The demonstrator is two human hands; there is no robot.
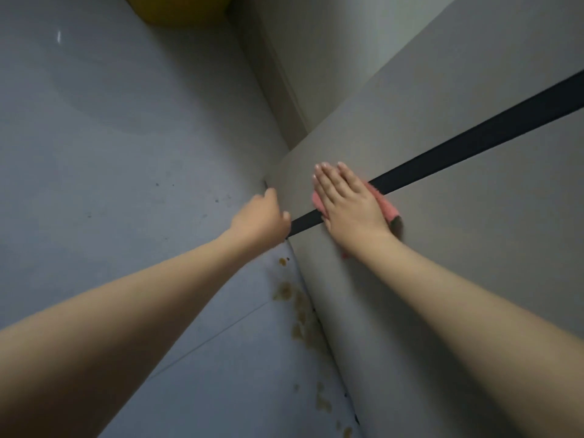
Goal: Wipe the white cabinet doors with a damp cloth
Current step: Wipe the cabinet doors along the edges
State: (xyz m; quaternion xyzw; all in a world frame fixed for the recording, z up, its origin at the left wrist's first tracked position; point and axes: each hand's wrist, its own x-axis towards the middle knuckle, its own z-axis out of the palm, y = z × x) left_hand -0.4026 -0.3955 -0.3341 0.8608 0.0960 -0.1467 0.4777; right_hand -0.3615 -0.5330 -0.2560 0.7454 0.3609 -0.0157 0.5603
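Bare forearms; no sleeves; short, unpainted fingernails

A: Right hand [349, 203] flat, fingers straight toward 11 o'clock, pressing pink cloth [387, 207] on cabinet door [458, 222].
B: Left hand [260, 216]?
A: Curled at door's edge, beside dark gap [474, 137].

Most of the pink cloth [384, 203] lies hidden under the flat right hand [349, 203]. The left hand [260, 218] is blurred, its fingers unclear. A yellow object [180, 9] is cut off by the top edge.
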